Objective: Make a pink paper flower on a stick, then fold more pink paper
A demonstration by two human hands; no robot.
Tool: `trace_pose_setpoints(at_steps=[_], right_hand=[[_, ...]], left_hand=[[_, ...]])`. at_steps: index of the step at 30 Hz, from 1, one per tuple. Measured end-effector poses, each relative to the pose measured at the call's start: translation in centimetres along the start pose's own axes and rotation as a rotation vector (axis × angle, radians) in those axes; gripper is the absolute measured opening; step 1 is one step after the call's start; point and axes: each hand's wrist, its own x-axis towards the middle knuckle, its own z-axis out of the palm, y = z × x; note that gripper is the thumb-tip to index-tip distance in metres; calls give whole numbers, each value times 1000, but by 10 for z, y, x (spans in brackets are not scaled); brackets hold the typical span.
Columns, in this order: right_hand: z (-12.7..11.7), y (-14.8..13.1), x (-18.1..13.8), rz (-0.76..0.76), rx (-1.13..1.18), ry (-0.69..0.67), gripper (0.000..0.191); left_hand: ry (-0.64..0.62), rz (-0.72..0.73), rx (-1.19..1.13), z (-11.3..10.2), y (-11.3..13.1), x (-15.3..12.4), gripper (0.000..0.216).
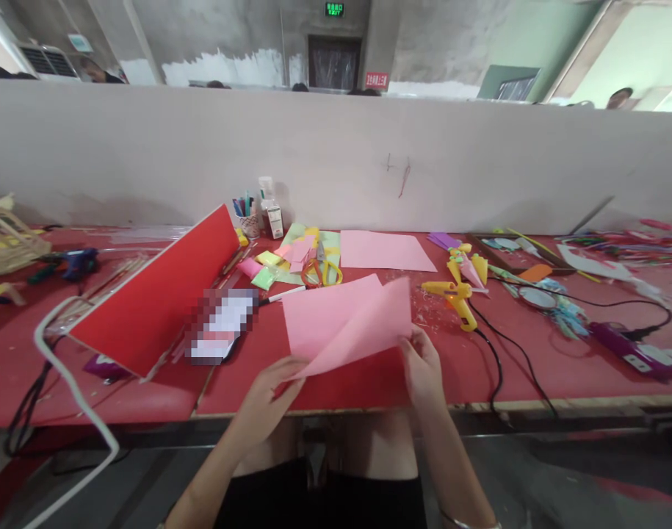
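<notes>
A pink sheet of paper [341, 319] lies partly folded over the near edge of the red table [561, 367]. My left hand [266, 400] pinches its lower left corner. My right hand [421, 367] grips the lifted right flap, which is raised and bent over toward the left. Both hands sit at the table's front edge, above my lap.
A second pink sheet [383, 251] lies flat further back. Scissors [320, 272] and coloured paper scraps sit behind the fold. A yellow glue gun [457, 297] with black cord lies right. A red board [153, 294] leans at left beside a phone [222, 327]. A grey partition [336, 154] closes the back.
</notes>
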Motion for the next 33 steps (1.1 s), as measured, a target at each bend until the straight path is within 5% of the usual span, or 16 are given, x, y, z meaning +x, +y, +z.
trace_pose_setpoints(at_steps=[5, 11, 17, 21, 25, 33], right_hand=[[-29, -10, 6, -309, -390, -203, 13], [-40, -18, 2, -187, -639, -650, 25], [-44, -23, -1, -221, -656, -786, 26], [-47, -18, 0, -234, -620, -769, 21], [-39, -12, -5, -202, -691, -594, 27], [-18, 0, -11, -434, -1114, -325, 43]], left_hand=[[-156, 227, 37, -17, -16, 3, 29], [-404, 323, 299, -21, -27, 1, 42], [-324, 382, 359, -11, -44, 0, 41], [-279, 330, 231, -11, -44, -8, 37], [-107, 130, 233, -8, -31, -13, 33], [150, -74, 577, 10, -24, -4, 40]])
